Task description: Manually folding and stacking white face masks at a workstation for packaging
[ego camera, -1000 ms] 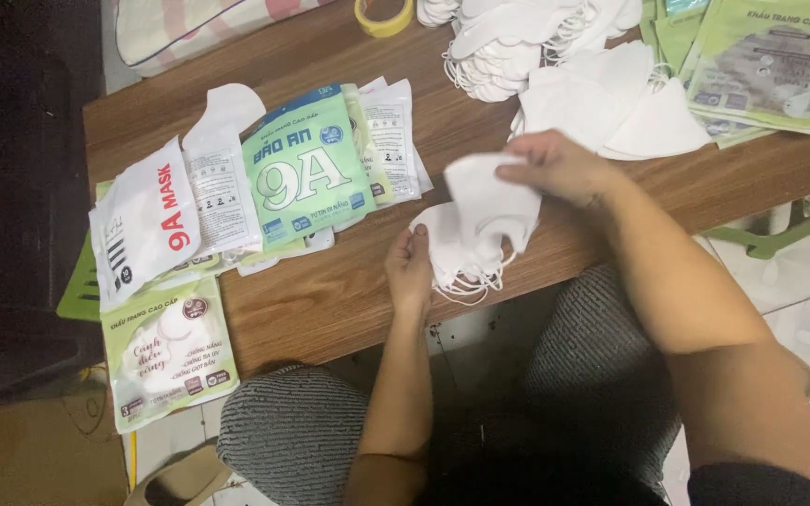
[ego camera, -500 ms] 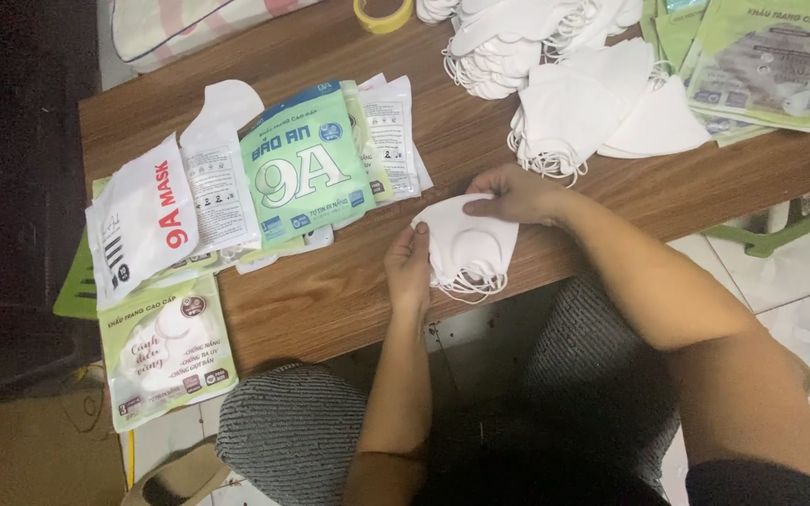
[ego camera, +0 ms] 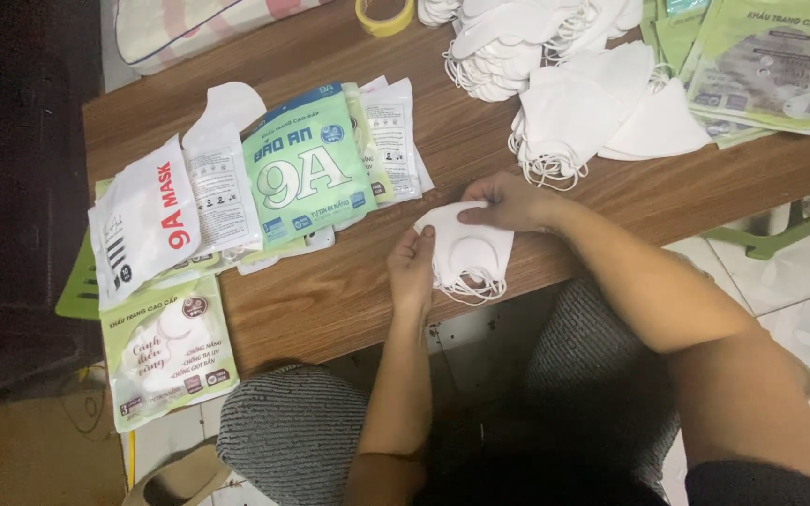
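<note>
We see left hand [ego camera: 412, 267] and right hand [ego camera: 508, 201] both pinching a small stack of white fabric face masks [ego camera: 466, 251] at the brown wooden table's [ego camera: 330, 290] near edge, green mask packet [ego camera: 309, 169] nearby.

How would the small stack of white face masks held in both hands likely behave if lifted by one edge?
The stack of white masks looks thin and soft, so it would probably droop. Its ear loops hang loose past the table edge and could snag. The left hand and right hand pinch opposite sides, which suggests the layers may slide apart.
</note>
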